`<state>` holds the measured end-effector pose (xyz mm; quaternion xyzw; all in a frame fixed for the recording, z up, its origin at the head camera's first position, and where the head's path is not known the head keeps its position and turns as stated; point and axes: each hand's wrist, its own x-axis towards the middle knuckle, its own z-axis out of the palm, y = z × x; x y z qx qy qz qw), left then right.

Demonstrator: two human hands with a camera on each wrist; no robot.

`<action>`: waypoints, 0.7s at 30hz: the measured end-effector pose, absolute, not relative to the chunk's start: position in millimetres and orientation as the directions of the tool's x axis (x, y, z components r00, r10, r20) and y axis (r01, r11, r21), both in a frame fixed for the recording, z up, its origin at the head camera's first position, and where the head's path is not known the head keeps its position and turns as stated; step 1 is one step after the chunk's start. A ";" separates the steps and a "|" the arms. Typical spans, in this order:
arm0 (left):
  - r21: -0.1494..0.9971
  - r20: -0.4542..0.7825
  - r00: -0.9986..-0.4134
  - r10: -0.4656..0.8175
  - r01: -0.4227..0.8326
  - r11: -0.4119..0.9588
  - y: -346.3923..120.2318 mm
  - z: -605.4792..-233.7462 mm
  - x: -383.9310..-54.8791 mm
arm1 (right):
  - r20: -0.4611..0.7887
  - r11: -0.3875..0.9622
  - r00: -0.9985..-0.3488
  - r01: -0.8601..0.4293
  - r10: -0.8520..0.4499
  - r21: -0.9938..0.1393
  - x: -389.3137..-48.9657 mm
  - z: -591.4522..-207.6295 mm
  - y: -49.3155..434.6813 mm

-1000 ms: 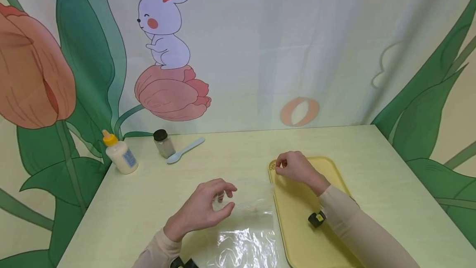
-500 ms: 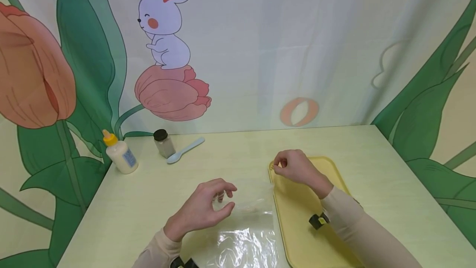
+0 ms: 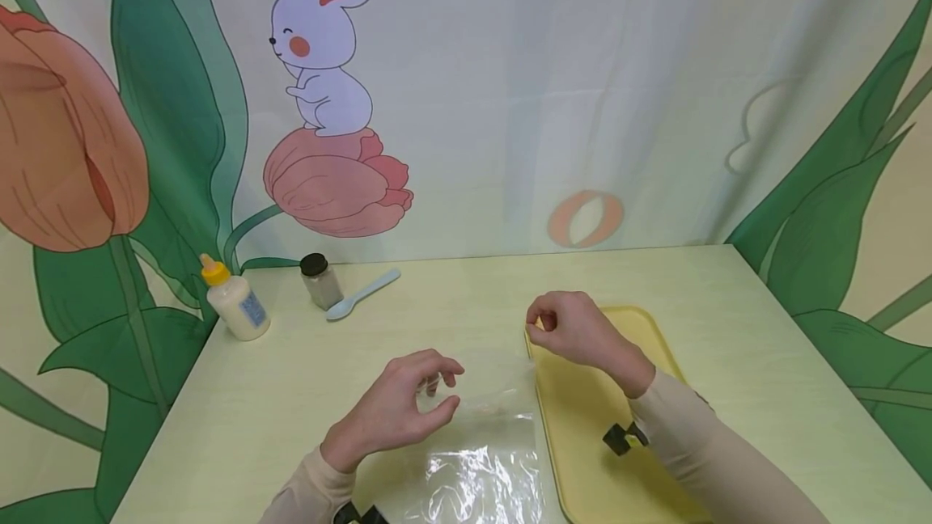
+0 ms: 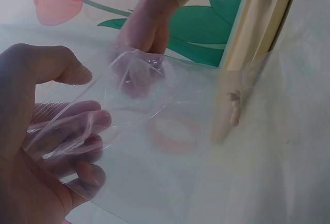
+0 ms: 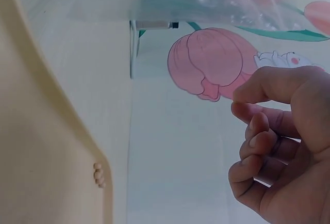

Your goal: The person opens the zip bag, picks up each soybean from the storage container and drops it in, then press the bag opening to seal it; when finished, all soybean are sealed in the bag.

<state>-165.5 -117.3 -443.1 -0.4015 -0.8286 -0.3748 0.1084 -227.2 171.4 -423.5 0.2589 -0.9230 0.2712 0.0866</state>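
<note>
My left hand (image 3: 396, 407) holds a clear plastic bag (image 3: 484, 475), with the film lying over several curled fingers in the left wrist view and the thumb set apart from them. Over the far left corner of a yellow tray (image 3: 604, 395), my right hand (image 3: 575, 326) brings thumb and index fingertip together. Nothing shows between these fingertips in the right wrist view. A few small beige bead-like pieces (image 5: 98, 175) lie in the tray's corner. More beige pieces (image 4: 234, 108) appear through the film; whether they lie inside the bag I cannot tell.
At the back left of the pale table (image 3: 437, 306) stand a white glue bottle (image 3: 239, 308) with a yellow cap and a small jar (image 3: 322, 283) with a black lid. A light blue spoon (image 3: 362, 295) lies beside the jar. A printed curtain (image 3: 473, 103) hangs behind.
My right hand has shifted slightly left and away from me over the tray corner, fingertips together. The left hand and the bag have stayed in place.
</note>
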 end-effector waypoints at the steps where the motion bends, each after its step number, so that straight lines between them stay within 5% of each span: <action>1: 0.534 0.480 -0.655 0.584 0.746 0.398 -117.3 -443.0 -165.4 | 0.309 0.715 -0.847 -0.532 -0.433 -0.454 -225.6 -421.6 170.3; 21: 0.541 0.469 -0.665 0.581 0.736 0.407 -117.7 -441.2 -164.3 | 0.438 0.593 -0.768 -0.640 -0.468 -0.488 -200.5 -399.9 150.7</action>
